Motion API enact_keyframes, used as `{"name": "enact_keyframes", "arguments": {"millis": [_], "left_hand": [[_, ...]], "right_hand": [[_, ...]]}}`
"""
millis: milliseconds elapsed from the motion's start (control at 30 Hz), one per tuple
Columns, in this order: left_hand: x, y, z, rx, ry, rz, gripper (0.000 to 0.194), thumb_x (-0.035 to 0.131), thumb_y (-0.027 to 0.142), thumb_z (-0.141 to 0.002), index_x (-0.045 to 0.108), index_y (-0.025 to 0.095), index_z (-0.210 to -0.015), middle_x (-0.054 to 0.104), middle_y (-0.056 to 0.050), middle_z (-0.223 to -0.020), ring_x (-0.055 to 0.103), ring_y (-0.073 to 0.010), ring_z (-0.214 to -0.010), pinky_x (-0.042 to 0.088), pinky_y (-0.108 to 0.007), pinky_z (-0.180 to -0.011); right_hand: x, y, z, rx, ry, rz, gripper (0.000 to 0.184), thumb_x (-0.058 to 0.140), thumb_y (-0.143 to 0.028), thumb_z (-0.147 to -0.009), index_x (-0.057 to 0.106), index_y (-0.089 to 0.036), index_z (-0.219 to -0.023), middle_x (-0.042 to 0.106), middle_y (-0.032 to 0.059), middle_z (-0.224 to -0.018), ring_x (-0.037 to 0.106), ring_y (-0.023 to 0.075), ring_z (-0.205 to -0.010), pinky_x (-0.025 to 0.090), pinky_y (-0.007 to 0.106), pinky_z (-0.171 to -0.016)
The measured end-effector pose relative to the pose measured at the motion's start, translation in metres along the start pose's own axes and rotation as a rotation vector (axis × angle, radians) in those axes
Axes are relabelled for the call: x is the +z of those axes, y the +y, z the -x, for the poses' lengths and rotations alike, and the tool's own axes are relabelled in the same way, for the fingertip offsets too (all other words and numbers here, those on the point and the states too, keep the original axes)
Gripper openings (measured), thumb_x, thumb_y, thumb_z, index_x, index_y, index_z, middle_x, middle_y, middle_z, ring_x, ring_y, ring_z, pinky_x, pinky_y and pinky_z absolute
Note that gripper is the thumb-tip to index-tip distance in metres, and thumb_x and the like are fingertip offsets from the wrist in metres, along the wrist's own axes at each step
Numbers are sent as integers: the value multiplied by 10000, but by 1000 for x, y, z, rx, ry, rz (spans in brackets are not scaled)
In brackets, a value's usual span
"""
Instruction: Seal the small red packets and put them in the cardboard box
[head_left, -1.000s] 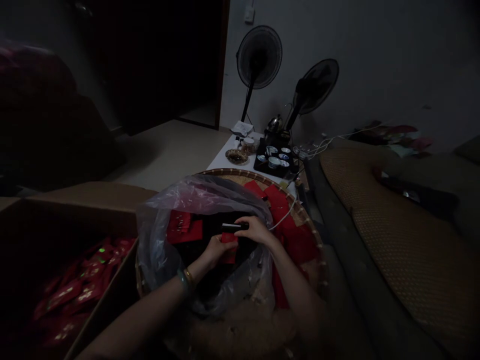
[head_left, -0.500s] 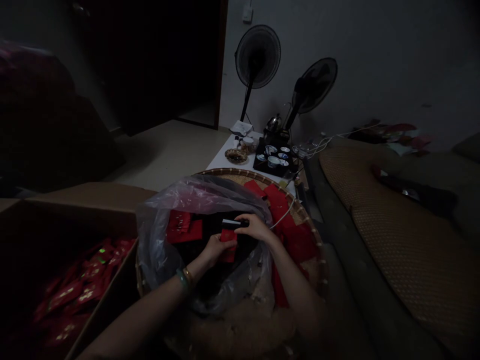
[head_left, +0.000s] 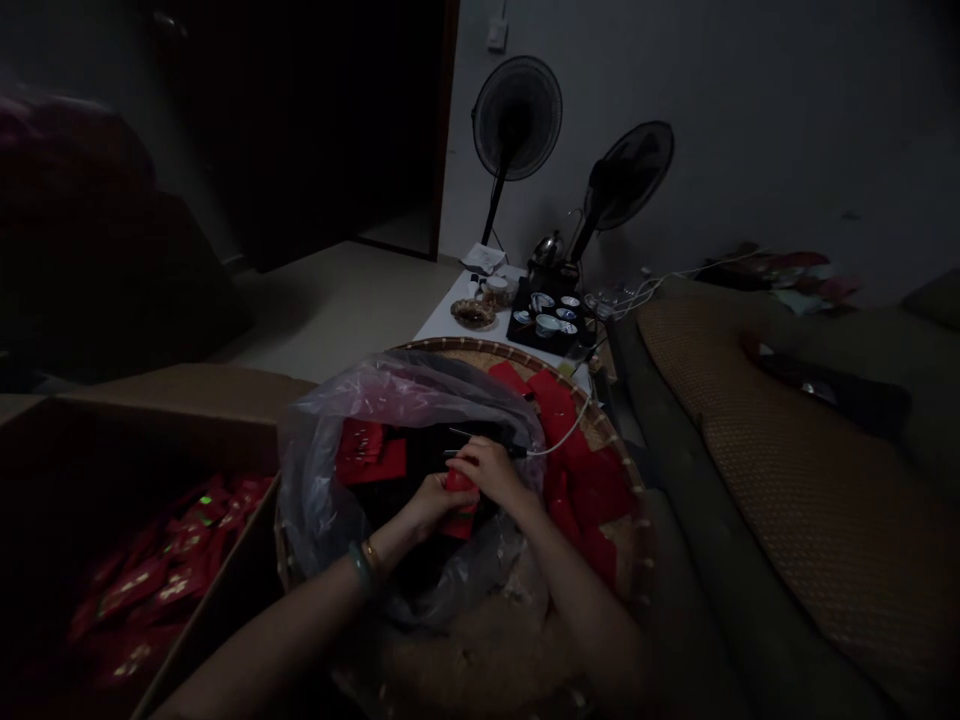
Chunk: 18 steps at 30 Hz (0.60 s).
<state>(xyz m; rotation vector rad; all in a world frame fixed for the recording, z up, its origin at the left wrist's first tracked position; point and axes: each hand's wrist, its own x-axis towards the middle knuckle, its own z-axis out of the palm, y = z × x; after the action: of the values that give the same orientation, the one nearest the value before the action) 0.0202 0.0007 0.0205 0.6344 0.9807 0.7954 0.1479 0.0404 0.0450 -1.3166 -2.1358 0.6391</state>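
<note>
My left hand (head_left: 431,503) is closed around the lower part of a small red packet (head_left: 459,525). My right hand (head_left: 491,470) bends over the packet's upper end, fingertips pressed against it. Just behind the right hand is a dark corded clamp-like tool (head_left: 517,451), two thin bars poking out left of the fingers; whether the hand still touches it is hidden. Both hands are over a clear plastic bag (head_left: 315,480) with dark contents, set on a round woven bamboo tray (head_left: 480,650). Inside the bag's left side sit red packets (head_left: 382,460).
More red packets (head_left: 592,480) cover the tray's right side. At left a cardboard box (head_left: 202,400) holds many shiny red packets (head_left: 172,555). Beyond are a tea tray (head_left: 540,335) with cups and two standing fans (head_left: 517,115). A sofa with a woven mat (head_left: 780,440) runs along the right.
My right hand has moved slightly down and left, its fingers going from the tool to the packet's top. The tool now shows two separated bars behind the hand.
</note>
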Motion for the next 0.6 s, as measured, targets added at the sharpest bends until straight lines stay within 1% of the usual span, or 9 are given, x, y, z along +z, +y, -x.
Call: {"name": "enact_keyframes", "arguments": {"millis": [33,100,167,300,400,500,600], "left_hand": [[1,0,2,-5,-18,-7,384,858,289,-393,663,93,-659,660,-38,-593,578,-115,-526,427,-237,-575],[2,2,7,-19,-45,-15,381,856,289,-398,667,92,-663,662,-44,-597,579,-122,-532,425,-241,-573],[2,3,13,-28,-55,-7,375,856,274,-391,668,93,-660,660,-43,-596,581,-126,-536,425,-243,-576],[-1,3,20,-29,-52,22,374,855,257,-386,666,97,-667,652,-28,-586,582,-124,-532,431,-245,-587],[-3,2,23,-35,-38,13,393,859,252,-363,665,98,-669,639,-15,-574,564,-115,-503,433,-249,-575],[-3,2,26,-35,-46,9,393,856,267,-370,660,100,-667,637,-16,-575,573,-124,-511,437,-254,-573],[-4,3,27,-28,-65,4,393,854,270,-386,662,100,-683,645,-22,-595,587,-130,-538,440,-248,-578]], "right_hand": [[1,-2,2,0,4,-21,193,613,-352,-794,664,-200,-686,612,24,-720,567,149,-721,426,259,-686],[2,-4,5,6,35,-80,225,604,-333,-800,647,-195,-627,592,18,-677,557,140,-670,422,251,-645],[1,-4,9,12,52,-143,214,593,-326,-801,651,-197,-641,592,17,-677,557,140,-659,421,247,-625],[-7,-1,18,72,34,-213,160,600,-315,-774,667,-194,-694,611,18,-690,554,139,-633,410,240,-579],[-11,2,26,116,33,-222,179,598,-316,-759,656,-188,-649,616,21,-668,561,146,-636,417,246,-586],[-11,5,31,171,25,-298,175,610,-348,-734,665,-188,-687,647,27,-708,588,161,-677,444,261,-624],[-11,7,36,239,22,-350,213,617,-389,-709,663,-182,-690,667,35,-700,603,176,-672,459,279,-630]]}}
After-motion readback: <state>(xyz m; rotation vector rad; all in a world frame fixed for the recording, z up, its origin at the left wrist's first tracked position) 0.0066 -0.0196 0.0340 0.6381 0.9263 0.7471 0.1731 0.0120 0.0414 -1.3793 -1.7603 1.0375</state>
